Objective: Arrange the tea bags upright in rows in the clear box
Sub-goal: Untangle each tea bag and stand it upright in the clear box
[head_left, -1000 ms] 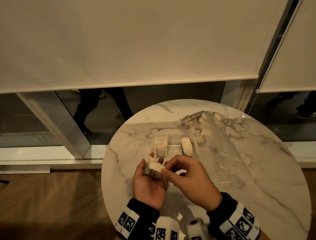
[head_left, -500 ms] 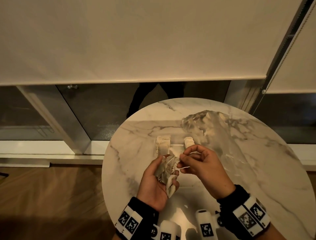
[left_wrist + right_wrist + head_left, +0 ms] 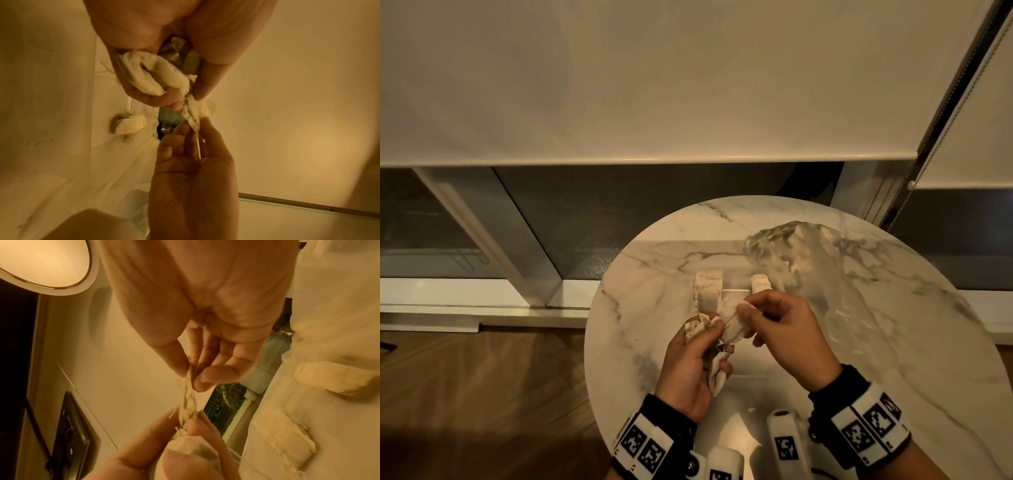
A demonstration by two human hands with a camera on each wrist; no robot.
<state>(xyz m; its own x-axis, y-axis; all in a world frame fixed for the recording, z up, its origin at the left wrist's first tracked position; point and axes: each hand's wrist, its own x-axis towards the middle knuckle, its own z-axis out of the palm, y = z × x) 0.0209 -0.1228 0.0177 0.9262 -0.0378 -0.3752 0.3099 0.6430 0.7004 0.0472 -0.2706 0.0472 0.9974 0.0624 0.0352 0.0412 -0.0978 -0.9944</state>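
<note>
- While I work above the near part of the round marble table point(image 3: 654, 329), my left hand point(image 3: 688, 370) is curled around a bunch of tea bags point(image 3: 709, 330), with thumb and fingers clamped on them.
- One bag of that bunch hangs below my left palm, toward the near edge of the table.
- My right hand point(image 3: 787, 329) pinches the crumpled top of a single tea bag point(image 3: 197, 112) between thumb and fingertips point(image 3: 207, 376); the other end of this bag is still caught in the left-hand bunch.
- A thin string point(image 3: 198, 146) runs from that bag across my right fingers.
- The clear box point(image 3: 736, 291) stands on the table just beyond my hands; its walls are hard to make out, and only a bright rim line shows.
- Two tea bags stand upright in the box: the left standing bag point(image 3: 709, 291) and the right standing bag point(image 3: 760, 284), set apart from each other with a gap between them.
- A crumpled clear plastic bag point(image 3: 808, 260) lies on the table to the right of the box and beyond it.
- A pale roller blind point(image 3: 654, 85) hangs behind the table.
</note>
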